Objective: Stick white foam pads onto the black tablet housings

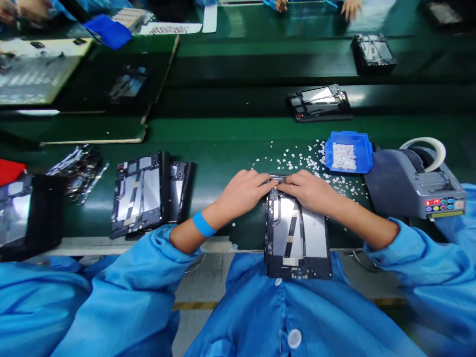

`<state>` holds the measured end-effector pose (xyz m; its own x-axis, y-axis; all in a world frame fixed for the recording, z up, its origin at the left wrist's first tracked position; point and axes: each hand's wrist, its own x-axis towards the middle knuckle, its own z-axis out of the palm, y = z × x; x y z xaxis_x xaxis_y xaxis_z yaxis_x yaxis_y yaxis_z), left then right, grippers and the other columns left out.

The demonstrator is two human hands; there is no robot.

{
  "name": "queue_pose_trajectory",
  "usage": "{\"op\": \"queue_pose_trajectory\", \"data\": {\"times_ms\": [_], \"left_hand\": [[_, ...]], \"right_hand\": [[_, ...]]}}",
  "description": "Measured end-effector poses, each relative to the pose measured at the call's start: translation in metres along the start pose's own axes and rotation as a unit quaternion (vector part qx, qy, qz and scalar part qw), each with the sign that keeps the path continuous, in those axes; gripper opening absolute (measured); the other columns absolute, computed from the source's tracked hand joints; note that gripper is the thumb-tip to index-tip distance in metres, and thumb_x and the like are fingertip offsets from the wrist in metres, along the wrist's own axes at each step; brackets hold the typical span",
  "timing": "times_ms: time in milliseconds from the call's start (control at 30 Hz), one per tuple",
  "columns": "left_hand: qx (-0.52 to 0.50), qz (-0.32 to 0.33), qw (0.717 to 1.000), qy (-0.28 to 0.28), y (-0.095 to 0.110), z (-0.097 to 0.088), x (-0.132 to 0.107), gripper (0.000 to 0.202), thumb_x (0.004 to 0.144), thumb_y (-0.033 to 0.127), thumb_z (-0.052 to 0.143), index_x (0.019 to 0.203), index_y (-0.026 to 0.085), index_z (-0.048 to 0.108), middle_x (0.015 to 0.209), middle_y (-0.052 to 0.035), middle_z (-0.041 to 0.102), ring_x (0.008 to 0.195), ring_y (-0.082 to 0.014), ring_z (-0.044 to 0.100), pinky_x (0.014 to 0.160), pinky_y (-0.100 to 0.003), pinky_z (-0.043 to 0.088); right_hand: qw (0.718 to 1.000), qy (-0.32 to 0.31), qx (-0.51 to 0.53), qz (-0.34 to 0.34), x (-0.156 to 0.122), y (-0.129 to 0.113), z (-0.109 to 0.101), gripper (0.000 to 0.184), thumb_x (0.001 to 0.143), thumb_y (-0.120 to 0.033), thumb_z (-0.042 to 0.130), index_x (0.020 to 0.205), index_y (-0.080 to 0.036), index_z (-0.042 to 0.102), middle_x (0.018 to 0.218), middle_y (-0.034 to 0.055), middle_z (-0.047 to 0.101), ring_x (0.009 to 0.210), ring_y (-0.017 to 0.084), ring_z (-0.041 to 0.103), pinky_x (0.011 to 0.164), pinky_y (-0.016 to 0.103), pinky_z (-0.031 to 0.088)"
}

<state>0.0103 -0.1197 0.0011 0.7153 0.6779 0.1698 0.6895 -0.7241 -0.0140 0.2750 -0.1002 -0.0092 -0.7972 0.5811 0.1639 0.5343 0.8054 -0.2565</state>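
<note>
A black tablet frame (297, 238) with grey metal inside lies in front of me, its near end over the table edge against my blue coat. My left hand (245, 191) and my right hand (310, 191) meet at its far end. The fingertips of both hands are pinched together there, pressing on the top edge of the frame. Whatever small part sits between the fingertips is too small to make out. A blue band circles my left wrist.
Two more frames (143, 193) lie to the left beside loose metal strips (78, 171). A blue bin (347, 151) of white bits sits right, with white scraps (297, 158) scattered around. A tape dispenser (412, 181) stands far right. Other frames (320, 101) ride the far belt; other people's hands (349, 7) show opposite.
</note>
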Motion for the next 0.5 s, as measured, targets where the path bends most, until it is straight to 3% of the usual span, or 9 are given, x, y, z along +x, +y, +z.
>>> {"op": "queue_pose_trajectory", "data": {"times_ms": [133,233,300,367,433,500], "left_hand": [[-0.001,0.011,0.999,-0.032,-0.001,-0.008,0.007,0.033,0.105,0.017,0.049,0.130,0.018,0.070,0.119,-0.0137,0.072,0.095,-0.0265,0.061,0.075,-0.041,0.043],[-0.139,-0.023,0.989,-0.045,-0.009,-0.008,0.013,0.033,0.101,0.015,0.052,0.125,0.022,0.072,0.121,-0.0091,0.072,0.103,-0.0251,0.065,0.085,-0.040,0.048],[-0.270,-0.106,0.957,-0.027,-0.013,-0.004,0.017,0.033,0.100,0.017,0.051,0.127,0.021,0.070,0.122,-0.0072,0.073,0.106,-0.0222,0.067,0.090,-0.038,0.052],[-0.375,-0.203,0.904,-0.007,-0.013,0.003,0.020,0.034,0.102,0.026,0.051,0.130,0.017,0.068,0.119,-0.0084,0.074,0.100,-0.0196,0.069,0.086,-0.034,0.054],[-0.425,-0.252,0.869,-0.007,-0.009,0.010,0.023,0.038,0.101,0.037,0.055,0.129,0.015,0.068,0.115,-0.0096,0.075,0.091,-0.0185,0.069,0.080,-0.033,0.056],[-0.438,-0.257,0.861,-0.015,-0.004,0.016,0.027,0.036,0.095,0.041,0.061,0.118,0.015,0.071,0.109,-0.0090,0.074,0.087,-0.0185,0.068,0.076,-0.032,0.055]], "right_hand": [[0.985,0.130,0.083,0.080,-0.034,-0.016,-0.023,0.044,0.107,-0.016,0.038,0.139,-0.022,0.066,0.121,0.0088,0.073,0.108,0.023,0.065,0.095,0.041,0.051],[0.949,0.221,0.113,0.194,-0.081,-0.041,-0.035,0.034,0.106,-0.023,0.048,0.132,-0.024,0.069,0.110,0.0071,0.074,0.099,0.022,0.068,0.092,0.040,0.054],[0.918,0.234,0.144,0.287,-0.113,-0.054,-0.026,0.031,0.105,-0.029,0.053,0.131,-0.024,0.069,0.110,0.0078,0.073,0.094,0.022,0.069,0.086,0.038,0.057],[0.892,0.228,0.170,0.352,-0.134,-0.060,-0.006,0.038,0.104,-0.036,0.056,0.139,-0.023,0.066,0.126,0.0115,0.070,0.101,0.024,0.070,0.082,0.038,0.060],[0.888,0.214,0.193,0.359,-0.141,-0.061,0.017,0.048,0.104,-0.042,0.056,0.148,-0.022,0.060,0.144,0.0142,0.062,0.120,0.028,0.066,0.093,0.042,0.060],[0.896,0.201,0.211,0.334,-0.135,-0.062,0.030,0.054,0.105,-0.043,0.054,0.153,-0.020,0.056,0.152,0.0148,0.056,0.138,0.030,0.057,0.110,0.048,0.053]]}}
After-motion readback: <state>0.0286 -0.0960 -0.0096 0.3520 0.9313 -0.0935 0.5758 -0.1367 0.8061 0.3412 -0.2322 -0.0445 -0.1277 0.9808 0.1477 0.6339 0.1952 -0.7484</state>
